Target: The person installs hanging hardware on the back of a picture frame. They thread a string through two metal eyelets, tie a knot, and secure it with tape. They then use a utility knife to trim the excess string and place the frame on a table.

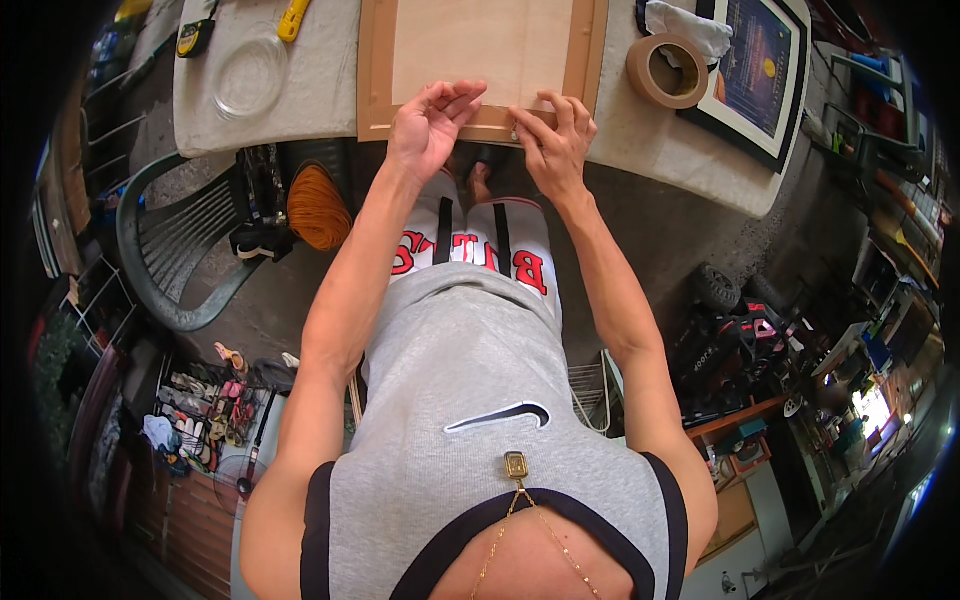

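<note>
A flat rectangular panel with a pale centre and a brown border lies at the table's near edge, like the back of a picture frame. My left hand is over its near left part, palm turned partly up, fingers loosely bent and apart from the thumb, holding nothing. My right hand is at the near border on the right. Its thumb and index finger come together at the border, perhaps on something small that I cannot make out. The other fingers are raised and bent.
On the pale-covered table, a roll of brown tape, a white cloth and a framed picture are to the right. A clear round container, a tape measure and a yellow-handled tool lie left. A green chair stands below.
</note>
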### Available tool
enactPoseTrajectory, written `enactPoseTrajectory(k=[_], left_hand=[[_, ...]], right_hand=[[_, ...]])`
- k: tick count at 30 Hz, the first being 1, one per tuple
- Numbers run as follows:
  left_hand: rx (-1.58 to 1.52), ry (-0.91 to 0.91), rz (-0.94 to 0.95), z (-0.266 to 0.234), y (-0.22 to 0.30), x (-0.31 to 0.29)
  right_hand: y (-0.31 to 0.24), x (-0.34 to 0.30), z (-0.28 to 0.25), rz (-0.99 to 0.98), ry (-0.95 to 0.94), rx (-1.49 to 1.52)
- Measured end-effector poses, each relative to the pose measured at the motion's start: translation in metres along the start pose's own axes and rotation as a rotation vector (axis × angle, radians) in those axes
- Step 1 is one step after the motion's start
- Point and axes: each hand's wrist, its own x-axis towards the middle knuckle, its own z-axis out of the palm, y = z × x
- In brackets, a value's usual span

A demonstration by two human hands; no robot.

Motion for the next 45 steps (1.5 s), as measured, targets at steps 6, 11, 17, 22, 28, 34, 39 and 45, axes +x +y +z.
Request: enactPoseTrajectory(k=[6, 11, 17, 22, 28, 34, 39, 45], left_hand=[[-0.160, -0.005, -0.019, -0.013, -0.006, 0.007], [-0.070, 0.033, -0.009, -0.014, -0.004, 0.007], [-0.051, 0.002, -0.001, -0.005, -0.005, -0.001], [-0.035, -0.031, -0.015, 0.011, 0.007, 0.000], [0.171, 0.112, -0.164, 0.040, 0.036, 0.008], [0.477, 0.101, -0.219, 0.061, 0.054, 0.013], [0.667, -0.090, -0.200, 0.074, 0.057, 0.013], [0.714, -0.468, -0.124, 0.109, 0.010, 0.034]], right_hand=[[-0.005, -0.003, 0.012, 0.147, 0.143, 0.072], [-0.004, -0.002, 0.016, 0.160, 0.178, 0.115], [-0.007, 0.001, 0.021, 0.217, 0.187, 0.065], [-0.009, 0.001, 0.023, 0.223, 0.210, 0.043], [-0.009, -0.002, 0.023, 0.200, 0.171, 0.017], [-0.006, -0.003, 0.024, 0.193, 0.160, 0.032], [-0.007, -0.004, 0.021, 0.229, 0.109, 0.018], [-0.004, 0.004, 0.001, 0.356, 0.001, 0.467]])
